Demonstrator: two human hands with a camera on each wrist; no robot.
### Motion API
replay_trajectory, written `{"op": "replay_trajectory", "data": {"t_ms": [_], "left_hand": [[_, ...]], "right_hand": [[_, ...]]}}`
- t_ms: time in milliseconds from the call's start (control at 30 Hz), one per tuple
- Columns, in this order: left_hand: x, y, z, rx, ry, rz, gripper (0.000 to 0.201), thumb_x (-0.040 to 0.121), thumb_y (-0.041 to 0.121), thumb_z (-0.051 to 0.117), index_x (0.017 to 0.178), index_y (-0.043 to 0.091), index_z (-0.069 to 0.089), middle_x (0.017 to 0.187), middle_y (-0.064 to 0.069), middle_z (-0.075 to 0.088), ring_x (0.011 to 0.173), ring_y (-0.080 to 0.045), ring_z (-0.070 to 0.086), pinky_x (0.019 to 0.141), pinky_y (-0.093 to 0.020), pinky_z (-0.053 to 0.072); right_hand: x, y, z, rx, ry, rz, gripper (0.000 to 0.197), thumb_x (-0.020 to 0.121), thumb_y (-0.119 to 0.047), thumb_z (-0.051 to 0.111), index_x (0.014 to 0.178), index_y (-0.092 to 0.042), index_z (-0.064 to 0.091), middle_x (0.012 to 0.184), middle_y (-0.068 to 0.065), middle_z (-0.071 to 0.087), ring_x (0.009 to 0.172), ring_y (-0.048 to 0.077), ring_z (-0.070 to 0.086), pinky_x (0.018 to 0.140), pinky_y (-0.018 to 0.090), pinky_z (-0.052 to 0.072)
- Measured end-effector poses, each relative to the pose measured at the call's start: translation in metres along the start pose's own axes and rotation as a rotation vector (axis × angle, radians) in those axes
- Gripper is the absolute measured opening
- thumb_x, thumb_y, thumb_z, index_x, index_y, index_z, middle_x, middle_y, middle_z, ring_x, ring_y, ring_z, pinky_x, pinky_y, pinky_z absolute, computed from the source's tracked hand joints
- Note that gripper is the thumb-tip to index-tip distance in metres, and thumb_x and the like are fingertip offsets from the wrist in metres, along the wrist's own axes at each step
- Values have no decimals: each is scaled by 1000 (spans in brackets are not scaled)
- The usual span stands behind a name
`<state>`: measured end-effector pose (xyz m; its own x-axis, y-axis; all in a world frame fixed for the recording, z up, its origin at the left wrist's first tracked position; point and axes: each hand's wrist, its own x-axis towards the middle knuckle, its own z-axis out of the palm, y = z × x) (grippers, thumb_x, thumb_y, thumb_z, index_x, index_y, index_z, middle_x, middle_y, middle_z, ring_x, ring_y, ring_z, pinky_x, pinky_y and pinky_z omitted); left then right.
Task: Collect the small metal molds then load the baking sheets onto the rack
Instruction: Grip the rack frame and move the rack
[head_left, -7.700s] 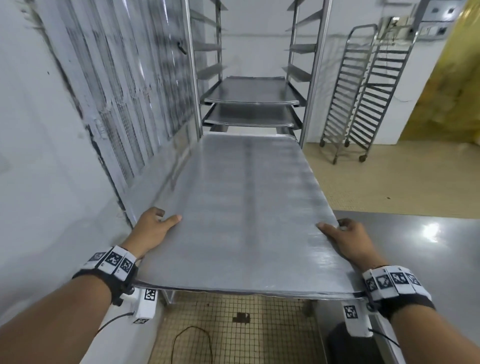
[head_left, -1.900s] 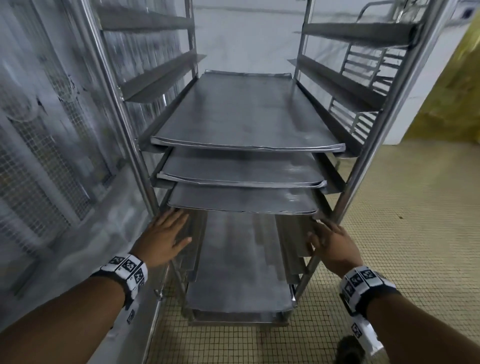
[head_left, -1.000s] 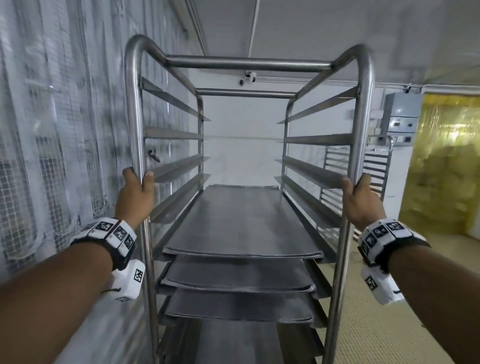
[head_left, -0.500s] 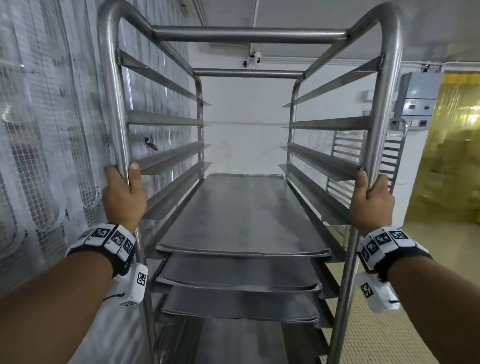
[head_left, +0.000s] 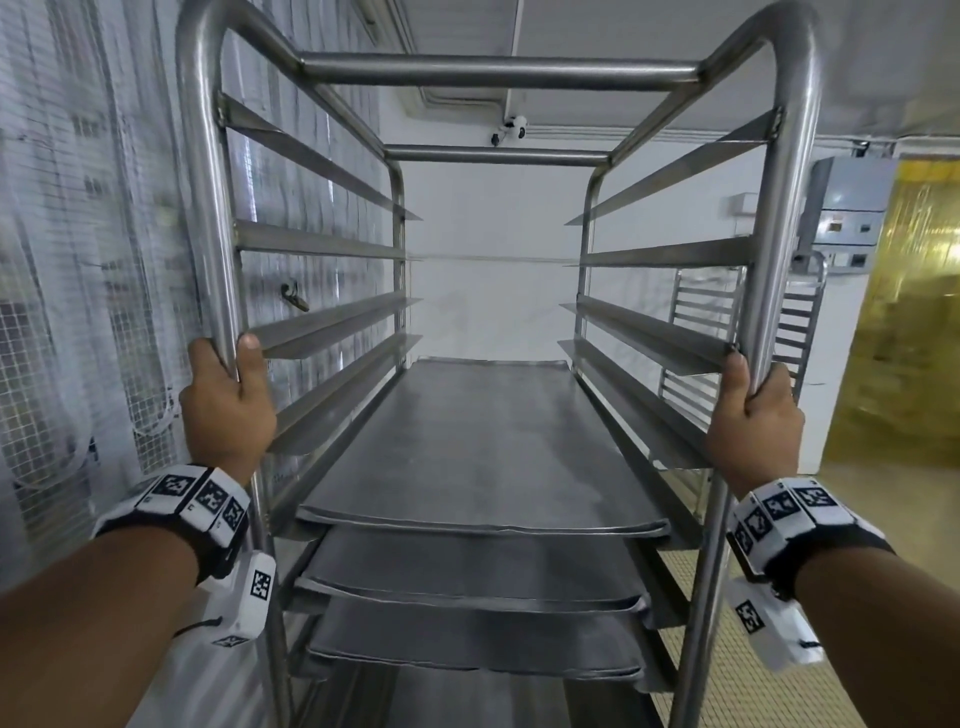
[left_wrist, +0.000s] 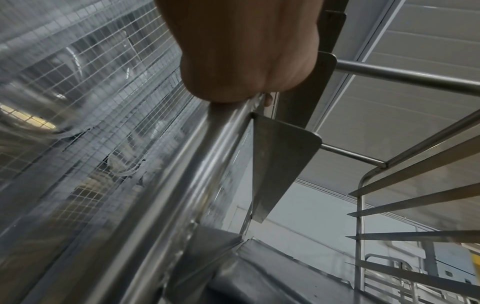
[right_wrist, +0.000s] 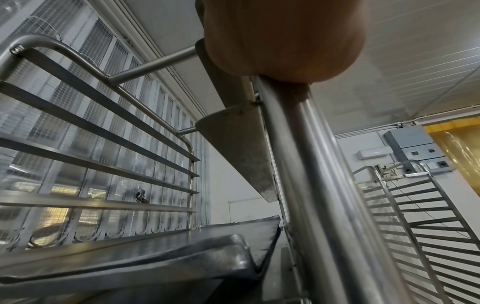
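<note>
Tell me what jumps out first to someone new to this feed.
The tall steel rack fills the head view, with the left hand and right hand each gripping a front post. Three baking sheets sit stacked on its lower rails, the upper rails bare. A second rack stands behind on the right, near a yellow curtain.

Bright, even light; wide-angle bending at edges, left mesh perhaps motion-blurred.

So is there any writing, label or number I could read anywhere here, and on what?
None can be read.
Wristbands: black-and-white square code patterns, no letters.
Grey wall box: small labels, too blurred to read.
Rack and baking sheets: no markings visible.
</note>
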<state>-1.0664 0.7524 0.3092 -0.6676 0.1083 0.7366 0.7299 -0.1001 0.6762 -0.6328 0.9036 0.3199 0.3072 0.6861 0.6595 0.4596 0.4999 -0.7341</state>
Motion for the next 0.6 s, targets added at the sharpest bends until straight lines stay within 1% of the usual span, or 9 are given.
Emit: {"op": "replay_trajectory", "data": {"t_ms": [100,200,267,333,400,467,533,600], "left_hand": [[2,-2,7,-17,5,27,51,106,50,38,109,0,45,69,-12,53,58,-27,50,55,-35,37],[5,-6,18,-20,9,32,50,106,51,38,108,1,45,66,-7,50,57,-26,49,55,-34,36],[8,-11,26,-8,14,41,51,106,51,37,107,1,45,65,-6,49,55,-26,48,52,-33,34],[12,-16,36,-18,10,38,51,106,51,37,108,1,44,63,-2,48,53,-25,47,49,-30,32],[15,-22,45,-22,8,42,50,106,51,37,108,1,44,63,0,48,53,-24,47,50,-30,31],[20,-29,58,-31,12,48,48,105,51,38,108,3,44,63,-2,49,54,-26,49,51,-31,33],[25,-36,72,-33,4,63,47,105,50,38,108,3,45,62,-5,51,53,-26,49,49,-29,32],[31,-40,84,-37,-3,53,47,105,50,38,110,4,45,66,-6,54,57,-28,51,53,-32,35]], "right_hand": [[4,1,6,0,4,0,48,105,-44,35,112,3,45,85,11,47,76,26,39,69,35,27],[11,6,14,0,8,8,49,105,-45,35,114,2,45,85,13,49,76,28,42,69,36,30],[16,9,23,9,21,16,49,105,-46,35,110,2,45,79,12,48,74,29,43,69,37,30],[22,12,33,17,32,33,49,104,-46,36,106,2,44,73,10,45,73,30,41,68,38,30],[27,13,42,11,38,42,49,104,-46,37,106,2,44,76,12,46,74,30,40,68,38,29],[36,18,56,11,42,60,49,104,-47,37,108,2,44,82,15,47,75,30,40,70,38,29],[45,21,69,2,47,69,50,104,-48,36,108,1,44,84,16,47,77,30,41,71,39,30],[51,22,81,5,54,86,51,104,-49,36,108,1,45,85,16,47,78,30,41,71,39,31]]}}
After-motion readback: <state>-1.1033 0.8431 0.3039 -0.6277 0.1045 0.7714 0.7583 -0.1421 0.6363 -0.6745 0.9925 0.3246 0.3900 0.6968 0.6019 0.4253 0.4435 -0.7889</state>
